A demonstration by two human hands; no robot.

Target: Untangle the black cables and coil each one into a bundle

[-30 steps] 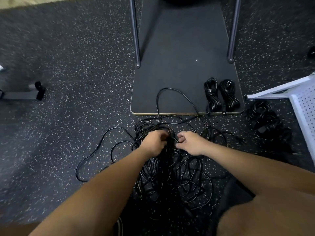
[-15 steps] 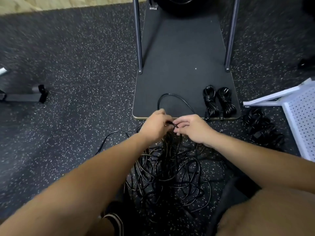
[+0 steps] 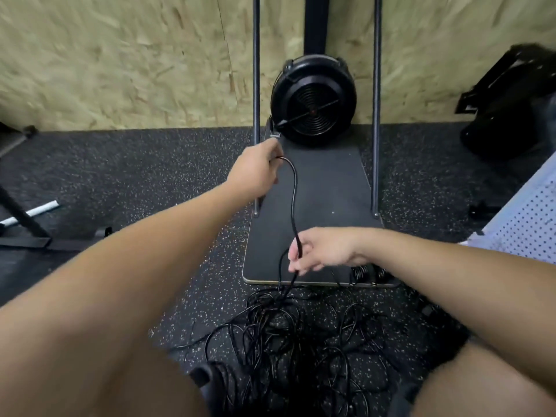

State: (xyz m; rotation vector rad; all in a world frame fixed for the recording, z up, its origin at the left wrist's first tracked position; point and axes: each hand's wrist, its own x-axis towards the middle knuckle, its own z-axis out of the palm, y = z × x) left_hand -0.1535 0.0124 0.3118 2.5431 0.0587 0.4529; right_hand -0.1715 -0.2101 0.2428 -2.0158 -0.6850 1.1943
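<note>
Head view: the left hand has shot up and forward from the pile, gripping one cable by its end, while the right hand pinches that strand lower down. One cable is coming free, I'd say. The tangle lies on the speckled floor, bundles peeking behind the right wrist on the mat. Fan and chipboard wall are newly in view.

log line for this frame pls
left hand: grips cable end, raised | right hand: pinches same cable lower | tangle: on floor | phase: untangling
</note>
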